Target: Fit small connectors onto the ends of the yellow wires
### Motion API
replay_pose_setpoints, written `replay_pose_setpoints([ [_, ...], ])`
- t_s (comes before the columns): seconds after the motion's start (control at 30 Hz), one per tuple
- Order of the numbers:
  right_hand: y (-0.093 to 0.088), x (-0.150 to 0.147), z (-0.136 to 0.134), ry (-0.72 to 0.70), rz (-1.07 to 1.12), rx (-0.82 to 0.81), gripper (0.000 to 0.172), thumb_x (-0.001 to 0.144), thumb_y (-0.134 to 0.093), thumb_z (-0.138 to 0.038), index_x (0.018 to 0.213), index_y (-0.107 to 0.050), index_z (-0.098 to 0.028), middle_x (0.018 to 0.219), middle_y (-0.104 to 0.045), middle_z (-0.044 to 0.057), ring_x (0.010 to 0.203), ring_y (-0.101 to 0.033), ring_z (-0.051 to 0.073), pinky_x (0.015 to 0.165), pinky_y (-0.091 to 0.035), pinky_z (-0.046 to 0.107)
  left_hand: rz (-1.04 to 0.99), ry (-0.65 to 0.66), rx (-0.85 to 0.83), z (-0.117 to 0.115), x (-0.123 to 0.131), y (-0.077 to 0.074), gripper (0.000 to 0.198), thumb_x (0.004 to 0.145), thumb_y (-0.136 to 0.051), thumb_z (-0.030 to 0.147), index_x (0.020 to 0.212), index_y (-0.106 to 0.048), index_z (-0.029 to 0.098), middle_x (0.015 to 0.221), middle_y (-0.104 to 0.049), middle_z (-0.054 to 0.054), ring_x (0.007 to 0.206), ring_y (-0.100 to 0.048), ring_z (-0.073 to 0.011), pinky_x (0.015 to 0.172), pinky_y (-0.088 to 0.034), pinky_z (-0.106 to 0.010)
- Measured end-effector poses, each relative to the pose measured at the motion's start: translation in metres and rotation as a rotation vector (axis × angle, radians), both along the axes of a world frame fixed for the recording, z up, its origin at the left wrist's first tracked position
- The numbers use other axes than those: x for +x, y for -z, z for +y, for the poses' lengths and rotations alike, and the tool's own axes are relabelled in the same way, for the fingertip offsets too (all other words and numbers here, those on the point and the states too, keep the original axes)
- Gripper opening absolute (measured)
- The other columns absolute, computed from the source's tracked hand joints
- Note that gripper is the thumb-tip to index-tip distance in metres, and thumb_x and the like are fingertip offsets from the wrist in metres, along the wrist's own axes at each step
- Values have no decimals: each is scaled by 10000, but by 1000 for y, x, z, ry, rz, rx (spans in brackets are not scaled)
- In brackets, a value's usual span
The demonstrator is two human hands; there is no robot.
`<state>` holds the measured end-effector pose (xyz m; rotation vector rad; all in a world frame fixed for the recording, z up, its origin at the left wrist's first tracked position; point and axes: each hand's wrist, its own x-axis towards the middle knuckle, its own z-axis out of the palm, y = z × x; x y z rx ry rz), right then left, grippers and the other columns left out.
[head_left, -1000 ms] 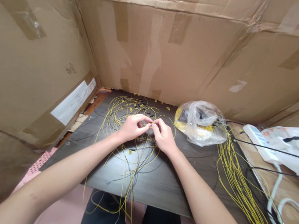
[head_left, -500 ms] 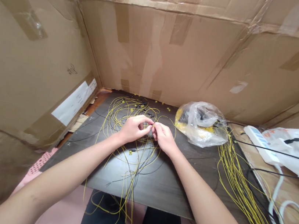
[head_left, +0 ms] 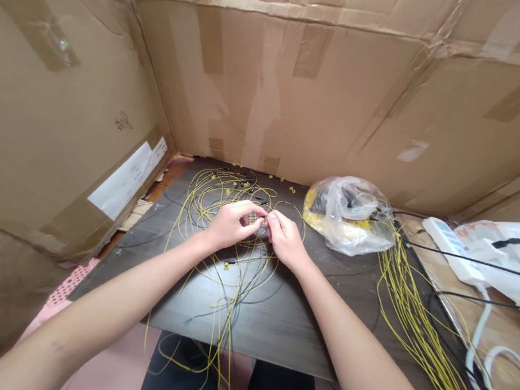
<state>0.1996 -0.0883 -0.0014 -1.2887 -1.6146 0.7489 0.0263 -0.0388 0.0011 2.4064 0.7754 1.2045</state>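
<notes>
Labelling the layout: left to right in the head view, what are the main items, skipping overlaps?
White paper label → left hand → right hand → clear plastic bag → white power strip.

Soft light leaves pale glare on the tabletop.

"What is changed from a second ago?"
"The right hand is turned a little, and its fingers are tucked in more."
"Is anything new seen?"
"Yes, a tiny yellow bit is now shown between the right hand and the left hand. Most of it is covered, so its shape cannot be told."
</notes>
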Motion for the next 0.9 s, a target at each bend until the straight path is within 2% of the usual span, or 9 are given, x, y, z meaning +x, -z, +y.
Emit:
replay_pose_setpoints([
  [0.2, 4, 0, 2, -31, 69, -55, 427, 997, -358, -524, 711, -481, -231, 593, -472, -30, 560, -450, 146, 586, -368, 275, -3, -16, -11, 0, 1, 0, 126, 869, -668, 168, 972, -740, 183, 830, -725, 1, 528, -547, -69, 602, -483, -222],
  [0.33, -1, 0, -1, 30, -13, 27, 298, 972, -431, -455, 829, -548, -221, 698, -550, -11, 630, -493, 158, 627, -375, 280, -35, -61, -123, 1, 2, 0, 118, 845, -696, 190, 949, -752, 188, 797, -733, 7, 530, -558, -77, 582, -479, -219],
  [0.47, -5, 0, -2, 26, -28, 53, 202, 937, -477, -404, 883, -536, -219, 772, -586, -2, 639, -499, 154, 625, -375, 279, -47, -53, -221, 1, 3, 0, 118, 834, -709, 199, 940, -760, 186, 771, -734, 8, 517, -554, -76, 561, -480, -210],
  [0.57, -4, 0, -2, 24, -31, 38, 218, 947, -459, -405, 849, -524, -221, 743, -565, -9, 640, -491, 154, 630, -371, 278, -47, -45, -177, 0, 2, 0, 114, 837, -706, 190, 938, -758, 184, 784, -732, 6, 518, -551, -71, 567, -478, -207],
  [0.73, 1, 0, 0, -4, 14, -29, 385, 1004, -367, -475, 727, -474, -229, 631, -492, -25, 608, -465, 153, 613, -362, 277, -13, -37, -50, -1, 1, -2, 119, 857, -686, 193, 959, -746, 184, 791, -719, 3, 530, -546, -73, 601, -482, -219],
  [0.9, 2, -1, 0, 11, 6, -5, 394, 1004, -381, -497, 718, -452, -236, 613, -481, -27, 615, -476, 157, 612, -362, 276, 9, -19, -47, 0, 0, -2, 126, 864, -678, 193, 967, -751, 187, 794, -717, 5, 526, -544, -72, 610, -486, -225],
])
